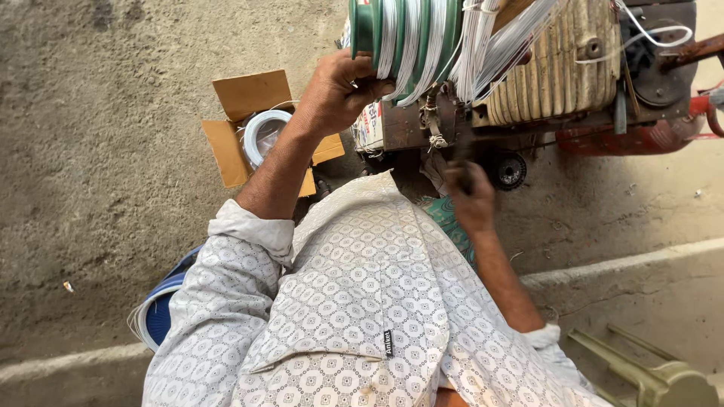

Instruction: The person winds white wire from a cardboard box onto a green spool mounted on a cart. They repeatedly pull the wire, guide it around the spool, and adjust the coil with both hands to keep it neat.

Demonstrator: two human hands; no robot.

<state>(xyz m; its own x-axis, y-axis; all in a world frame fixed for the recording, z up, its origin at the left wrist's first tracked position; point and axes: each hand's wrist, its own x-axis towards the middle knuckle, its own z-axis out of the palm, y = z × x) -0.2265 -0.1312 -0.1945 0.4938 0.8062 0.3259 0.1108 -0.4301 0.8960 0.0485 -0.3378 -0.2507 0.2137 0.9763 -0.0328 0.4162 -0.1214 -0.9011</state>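
the left hand [339, 90] is closed on the green wire-wound former [403, 38] just above it, best held steady, while the blurred right hand [471, 197], below the winding machine [558, 83], grips something i cannot tell.

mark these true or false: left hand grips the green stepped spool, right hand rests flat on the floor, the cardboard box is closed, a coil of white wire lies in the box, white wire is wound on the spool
1. The left hand grips the green stepped spool: true.
2. The right hand rests flat on the floor: false; it is raised below the winding machine, blurred.
3. The cardboard box is closed: false; its flaps are open.
4. A coil of white wire lies in the box: true.
5. White wire is wound on the spool: true.
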